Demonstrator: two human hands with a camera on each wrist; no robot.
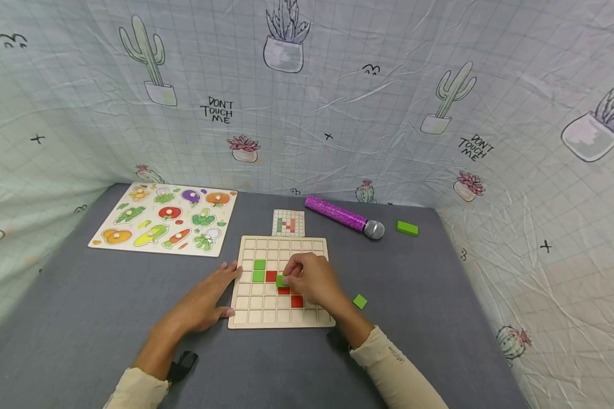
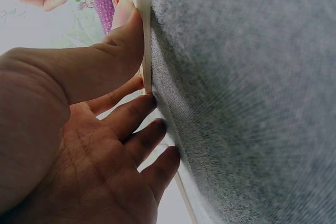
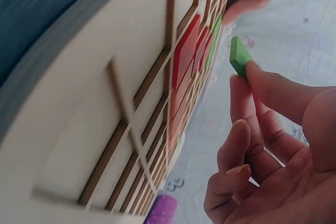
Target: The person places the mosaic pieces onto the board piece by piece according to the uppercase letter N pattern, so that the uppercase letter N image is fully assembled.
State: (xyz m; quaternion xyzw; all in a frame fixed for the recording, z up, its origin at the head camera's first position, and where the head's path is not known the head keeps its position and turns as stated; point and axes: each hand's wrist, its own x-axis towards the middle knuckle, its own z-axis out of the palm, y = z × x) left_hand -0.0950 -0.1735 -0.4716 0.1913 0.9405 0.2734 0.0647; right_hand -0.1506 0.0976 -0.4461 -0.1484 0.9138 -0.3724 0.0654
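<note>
A wooden grid board [image 1: 256,318] lies flat on the table. Two green tiles [image 1: 258,270] sit in its left part, with red tiles [image 1: 297,301] in cells further right, some perhaps hidden by my right hand. My right hand [image 1: 314,278] is over the board, pinching a green square tile [image 3: 240,56] between thumb and fingertip; the right wrist view shows that tile raised off the grid. At the board's left edge rests my left hand [image 1: 199,304], its fingers extended and its thumb touching the rim. Behind the board lies a small grid pattern card [image 1: 289,213] with coloured squares.
A loose green tile [image 1: 360,301] lies right of the board. Further back are a purple glittery microphone [image 1: 337,213] and a green block [image 1: 407,228]. A vegetable peg puzzle [image 1: 148,221] is at the back left. A printed cloth [image 1: 327,159] hangs behind the table.
</note>
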